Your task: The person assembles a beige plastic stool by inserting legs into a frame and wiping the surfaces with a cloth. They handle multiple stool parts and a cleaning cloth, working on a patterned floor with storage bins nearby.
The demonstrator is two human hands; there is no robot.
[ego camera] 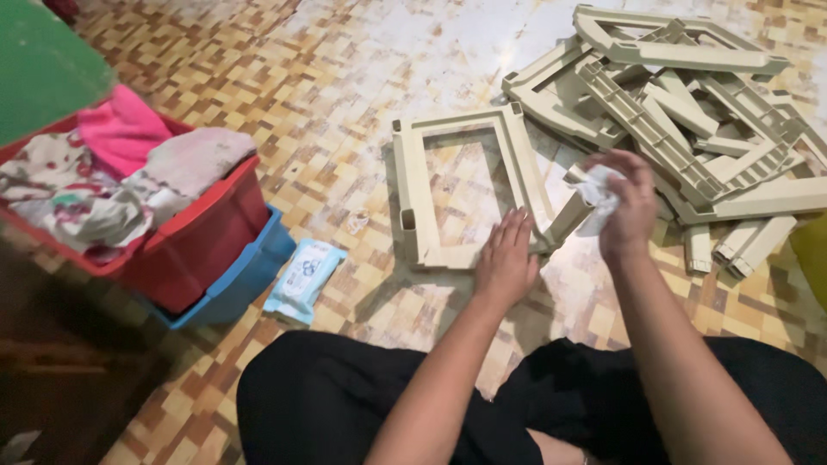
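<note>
Wiping in progress, judging by the scene: beige plastic frame (465, 185) flat on the patterned tile floor (345, 77) just ahead of crossed legs in black trousers (345, 405), one corner tipped up toward the right hand (629, 215). Left hand (506, 258) laid on the frame's near rail, fingers straight and together, palm down, pressing rather than gripping, nothing enclosed. Right hand bunched tight around a crumpled white wipe (599, 194), fingers curled over it, rubbing at the raised end of the frame's right rail. Grip on the wipe: closed, a loose fist, cloth spilling out toward the thumb side. Progress, as a judgement only: early to middle. One frame under the cloth, a whole heap of matching beige frame pieces (689, 120) piled to the right and behind, touching and overlapping, with no telling which are clean and which are not. Pale blue pack of wet wipes (303, 280) lying on the floor to the left, near the stacked bins. Red bin (202, 241) nested in a blue bin (250, 280), heaped with folded cloths (129, 172) in pink, white and floral, well apart from the hands.
</note>
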